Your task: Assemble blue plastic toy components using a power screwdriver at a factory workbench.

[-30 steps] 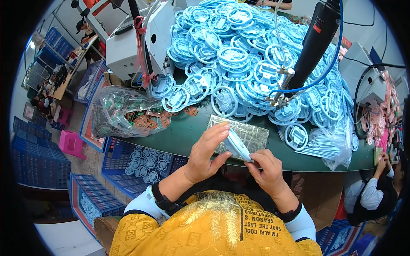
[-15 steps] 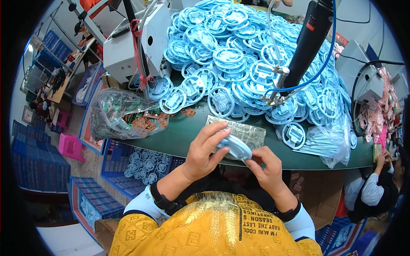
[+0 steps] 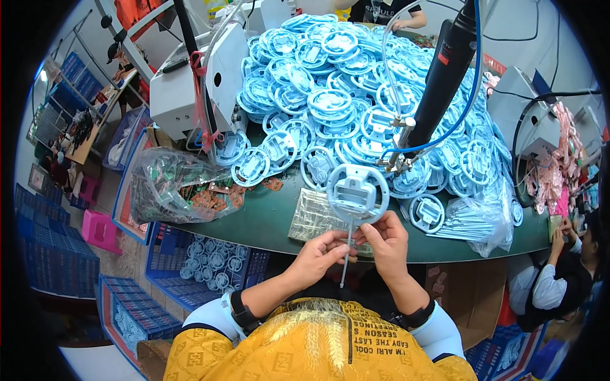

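A light blue, wheel-shaped plastic part (image 3: 358, 188) stands upright over the near edge of the table, its inner side with a central frame showing. My right hand (image 3: 389, 246) is closed on its lower rim. A thin pale rod (image 3: 345, 272) runs down from that rim, and my left hand (image 3: 319, 258) pinches it just below the part. The rod's lower end hangs free below my fingers. Behind my hands lies a flat block wrapped in clear, yellowish tape (image 3: 311, 218).
Similar blue parts form a large heap (image 3: 330, 95) on the green table (image 3: 267, 228). A black post (image 3: 438, 82) with a metal fitting rises at right. Bagged rods (image 3: 476, 219) lie nearby; a bag of small circuit boards (image 3: 171, 184) sits at left. A co-worker (image 3: 562, 273) sits at far right.
The wheel-shaped part has turned upright and risen away from me. My left hand has left its rim for the thin rod, which now shows below it. My right hand has moved up to the rim.
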The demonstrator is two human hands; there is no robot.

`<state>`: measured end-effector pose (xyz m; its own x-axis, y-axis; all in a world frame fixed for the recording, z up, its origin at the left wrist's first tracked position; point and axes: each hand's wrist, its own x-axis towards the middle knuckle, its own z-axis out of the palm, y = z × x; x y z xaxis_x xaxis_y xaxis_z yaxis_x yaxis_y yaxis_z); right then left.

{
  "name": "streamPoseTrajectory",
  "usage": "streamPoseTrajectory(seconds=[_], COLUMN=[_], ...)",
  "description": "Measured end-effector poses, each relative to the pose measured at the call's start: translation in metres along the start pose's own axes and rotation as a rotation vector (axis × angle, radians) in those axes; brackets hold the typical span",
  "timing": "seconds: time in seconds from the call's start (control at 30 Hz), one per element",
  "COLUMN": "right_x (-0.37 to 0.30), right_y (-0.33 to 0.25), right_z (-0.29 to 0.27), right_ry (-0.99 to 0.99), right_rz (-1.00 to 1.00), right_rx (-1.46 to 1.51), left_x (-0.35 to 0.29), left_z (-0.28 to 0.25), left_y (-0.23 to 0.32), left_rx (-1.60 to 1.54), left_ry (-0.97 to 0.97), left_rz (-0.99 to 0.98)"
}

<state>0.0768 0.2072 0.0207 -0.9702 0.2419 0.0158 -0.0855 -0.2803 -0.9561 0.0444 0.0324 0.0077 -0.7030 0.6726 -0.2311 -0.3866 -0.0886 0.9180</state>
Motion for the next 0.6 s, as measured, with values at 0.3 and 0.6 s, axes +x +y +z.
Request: streamPoseTrajectory(seconds=[0.3, 0.6], right_x=[0.031, 0.032], right_y=[0.019, 0.017], right_z=[0.032, 0.044], right_ry=[-0.017, -0.015], right_rz=[-0.073, -0.096], right_rx=[-0.154, -0.121], left_x=[0.014, 0.014], left_z=[-0.004, -0.021], left_y=[0.013, 0.015], left_rx=[-0.191, -0.07], left_ry=[0.335, 0.303], left_rz=[0.13, 0.154])
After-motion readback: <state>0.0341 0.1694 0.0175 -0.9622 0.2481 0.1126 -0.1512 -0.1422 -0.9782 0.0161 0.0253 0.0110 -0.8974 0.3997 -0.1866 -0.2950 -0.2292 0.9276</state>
